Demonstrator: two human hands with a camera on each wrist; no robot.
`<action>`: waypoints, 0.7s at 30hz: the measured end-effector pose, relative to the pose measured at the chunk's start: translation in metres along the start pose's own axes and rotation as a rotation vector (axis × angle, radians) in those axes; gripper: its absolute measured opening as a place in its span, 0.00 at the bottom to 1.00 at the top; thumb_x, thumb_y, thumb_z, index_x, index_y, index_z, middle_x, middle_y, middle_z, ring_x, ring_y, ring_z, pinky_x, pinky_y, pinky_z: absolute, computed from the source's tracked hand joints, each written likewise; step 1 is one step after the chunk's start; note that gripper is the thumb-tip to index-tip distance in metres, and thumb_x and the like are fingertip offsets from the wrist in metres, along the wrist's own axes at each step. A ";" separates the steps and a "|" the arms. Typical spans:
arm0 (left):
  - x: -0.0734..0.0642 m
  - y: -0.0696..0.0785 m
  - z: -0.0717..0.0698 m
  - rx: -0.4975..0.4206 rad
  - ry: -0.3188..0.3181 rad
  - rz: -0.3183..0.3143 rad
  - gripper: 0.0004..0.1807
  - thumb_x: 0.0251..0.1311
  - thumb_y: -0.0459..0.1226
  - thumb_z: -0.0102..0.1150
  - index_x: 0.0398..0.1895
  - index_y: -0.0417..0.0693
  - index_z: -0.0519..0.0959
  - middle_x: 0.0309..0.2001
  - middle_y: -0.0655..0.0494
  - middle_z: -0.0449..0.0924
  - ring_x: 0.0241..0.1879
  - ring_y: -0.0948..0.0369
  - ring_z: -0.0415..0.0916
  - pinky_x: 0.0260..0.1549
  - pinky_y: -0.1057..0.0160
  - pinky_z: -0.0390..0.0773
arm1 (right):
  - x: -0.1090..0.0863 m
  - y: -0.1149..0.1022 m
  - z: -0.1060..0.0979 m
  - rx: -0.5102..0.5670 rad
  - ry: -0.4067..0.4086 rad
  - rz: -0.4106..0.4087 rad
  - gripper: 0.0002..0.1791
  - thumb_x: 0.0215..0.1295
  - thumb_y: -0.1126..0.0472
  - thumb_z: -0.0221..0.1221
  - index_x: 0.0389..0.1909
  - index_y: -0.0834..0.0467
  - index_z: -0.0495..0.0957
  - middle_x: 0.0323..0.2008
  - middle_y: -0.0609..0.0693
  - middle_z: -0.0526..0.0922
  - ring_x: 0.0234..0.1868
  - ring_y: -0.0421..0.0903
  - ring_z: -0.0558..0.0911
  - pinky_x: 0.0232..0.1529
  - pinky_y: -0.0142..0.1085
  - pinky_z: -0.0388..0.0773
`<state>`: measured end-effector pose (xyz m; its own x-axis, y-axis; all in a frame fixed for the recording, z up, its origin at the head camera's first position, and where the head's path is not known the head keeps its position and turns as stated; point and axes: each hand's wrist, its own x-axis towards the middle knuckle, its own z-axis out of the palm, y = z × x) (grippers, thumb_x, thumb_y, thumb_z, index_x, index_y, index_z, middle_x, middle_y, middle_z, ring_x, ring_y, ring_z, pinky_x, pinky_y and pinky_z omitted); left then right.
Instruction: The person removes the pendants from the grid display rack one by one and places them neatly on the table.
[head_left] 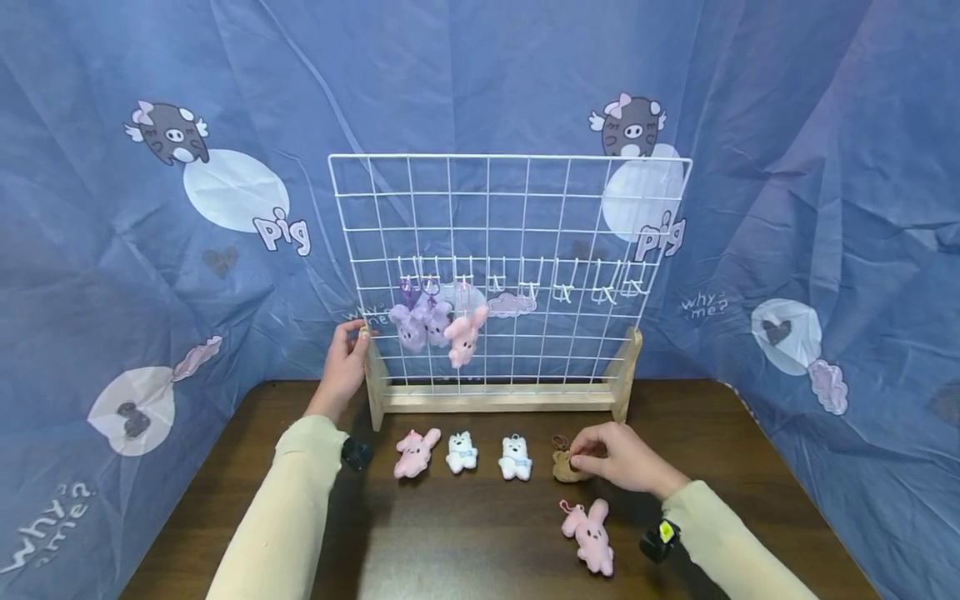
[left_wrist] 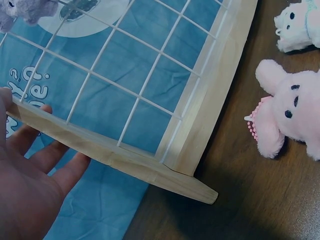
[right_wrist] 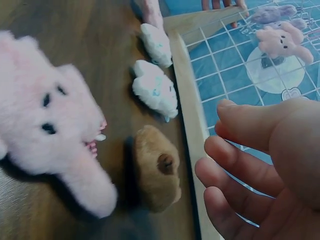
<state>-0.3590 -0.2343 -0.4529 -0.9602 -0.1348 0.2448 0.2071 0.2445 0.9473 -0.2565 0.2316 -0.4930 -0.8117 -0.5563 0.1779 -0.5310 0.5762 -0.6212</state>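
Observation:
My left hand (head_left: 345, 362) holds the upright wooden side foot (left_wrist: 100, 150) of a white wire grid rack (head_left: 488, 195), thumb in front and fingers behind. Over at the right, my right hand (head_left: 626, 457) hovers beside a brown plush keychain (right_wrist: 152, 170), fingers loosely bent and a gap between them and the plush in the right wrist view. Two purple plush keychains (head_left: 409, 329) and a pink bunny keychain (head_left: 465, 340) hang from hooks at the rack's left. Nearer me on the table lies another pink bunny keychain (head_left: 592, 542).
Between the hands, a pink bunny keychain (head_left: 415, 455) and two white bear keychains (head_left: 462, 454) lie in a row before the rack's wooden base (head_left: 498, 407). Several white hooks (head_left: 564, 292) without plushes line the rack's right. A blue printed cloth (head_left: 510, 75) hangs behind.

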 end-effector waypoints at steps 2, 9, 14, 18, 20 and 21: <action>0.001 -0.002 0.000 -0.001 -0.001 -0.003 0.22 0.85 0.39 0.41 0.73 0.37 0.61 0.67 0.33 0.75 0.59 0.50 0.71 0.49 0.65 0.66 | 0.005 -0.001 -0.001 -0.014 0.017 0.010 0.04 0.69 0.62 0.69 0.41 0.57 0.88 0.35 0.38 0.88 0.37 0.35 0.83 0.43 0.39 0.82; 0.001 -0.004 0.001 -0.004 0.010 0.013 0.21 0.85 0.38 0.41 0.72 0.38 0.62 0.66 0.33 0.76 0.58 0.49 0.71 0.49 0.66 0.66 | 0.027 -0.013 -0.007 -0.014 0.073 0.056 0.09 0.70 0.59 0.69 0.48 0.57 0.87 0.41 0.44 0.88 0.41 0.39 0.84 0.47 0.42 0.83; 0.000 -0.004 0.000 -0.012 0.003 -0.001 0.22 0.85 0.39 0.41 0.73 0.38 0.62 0.67 0.33 0.76 0.62 0.49 0.71 0.53 0.64 0.66 | 0.044 -0.022 -0.004 0.014 0.098 0.087 0.15 0.71 0.59 0.68 0.55 0.58 0.84 0.49 0.54 0.88 0.45 0.44 0.86 0.50 0.45 0.83; -0.003 0.003 -0.001 -0.015 -0.017 -0.024 0.23 0.85 0.40 0.41 0.75 0.38 0.60 0.69 0.33 0.74 0.67 0.48 0.69 0.57 0.61 0.64 | 0.059 -0.028 -0.002 0.033 0.106 0.105 0.20 0.71 0.58 0.69 0.60 0.58 0.81 0.54 0.58 0.87 0.49 0.51 0.87 0.52 0.48 0.83; -0.006 0.012 -0.002 -0.014 -0.027 -0.032 0.23 0.85 0.38 0.40 0.75 0.36 0.60 0.69 0.32 0.73 0.68 0.47 0.68 0.57 0.61 0.64 | 0.066 -0.032 -0.001 0.038 0.118 0.107 0.22 0.70 0.58 0.69 0.62 0.59 0.79 0.55 0.58 0.86 0.50 0.53 0.87 0.53 0.48 0.83; -0.008 0.016 -0.002 -0.016 -0.031 -0.035 0.23 0.84 0.37 0.40 0.75 0.35 0.60 0.69 0.31 0.73 0.68 0.47 0.68 0.57 0.61 0.65 | 0.070 -0.035 -0.001 0.037 0.125 0.107 0.23 0.71 0.58 0.69 0.64 0.59 0.78 0.56 0.58 0.86 0.51 0.54 0.87 0.53 0.48 0.83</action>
<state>-0.3475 -0.2316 -0.4387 -0.9723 -0.1129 0.2046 0.1756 0.2251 0.9584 -0.2952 0.1734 -0.4579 -0.8883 -0.4126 0.2015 -0.4325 0.6043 -0.6691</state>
